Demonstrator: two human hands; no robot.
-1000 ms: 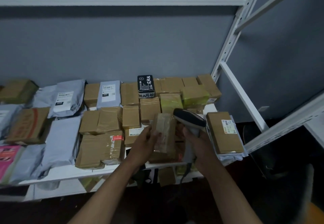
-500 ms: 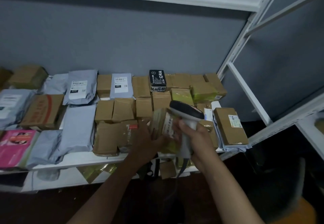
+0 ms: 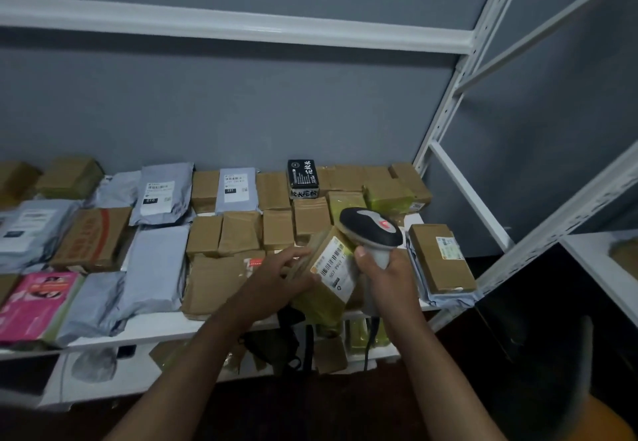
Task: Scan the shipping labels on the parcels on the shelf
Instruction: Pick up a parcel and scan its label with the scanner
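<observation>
Left hand (image 3: 276, 276) grips the parcel (image 3: 328, 275) at the shelf (image 3: 155, 328) front edge, tilted, label (image 3: 333, 263) facing up-right twd the scanner (image 3: 374, 233). Right hand (image 3: 386, 273) is wrapped round the scanner handle, head just above the label's upper end. Barcode long axis runs diagonally, lower-left to upper-right; judged step: aim and trigger.
</observation>
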